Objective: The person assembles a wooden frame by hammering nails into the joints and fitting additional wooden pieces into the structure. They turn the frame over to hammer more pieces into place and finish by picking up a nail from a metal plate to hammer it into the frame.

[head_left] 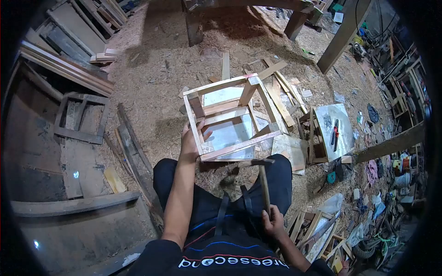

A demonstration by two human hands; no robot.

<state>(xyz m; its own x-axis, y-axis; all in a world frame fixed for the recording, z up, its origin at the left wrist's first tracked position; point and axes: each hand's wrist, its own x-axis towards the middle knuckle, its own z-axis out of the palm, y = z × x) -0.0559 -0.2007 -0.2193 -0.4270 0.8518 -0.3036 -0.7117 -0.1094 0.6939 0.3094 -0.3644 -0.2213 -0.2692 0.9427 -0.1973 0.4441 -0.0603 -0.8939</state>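
Observation:
In the head view a box-shaped wooden frame of pale battens stands between and beyond my knees. My left hand grips its near left batten, the fingers curled to the inner side. A hammer is in my right hand, which wraps round the lower end of the wooden handle. The hammer's head points up and away from me, over my right thigh and near the frame's front right corner. Through the frame a light board shows beneath it.
Right of the frame, pliers with red handles lie on a small stool's pale top. Loose wood strips lie on the sawdust-covered floor. Bench legs stand ahead. Planks lean at left; more wooden frames lie at lower right.

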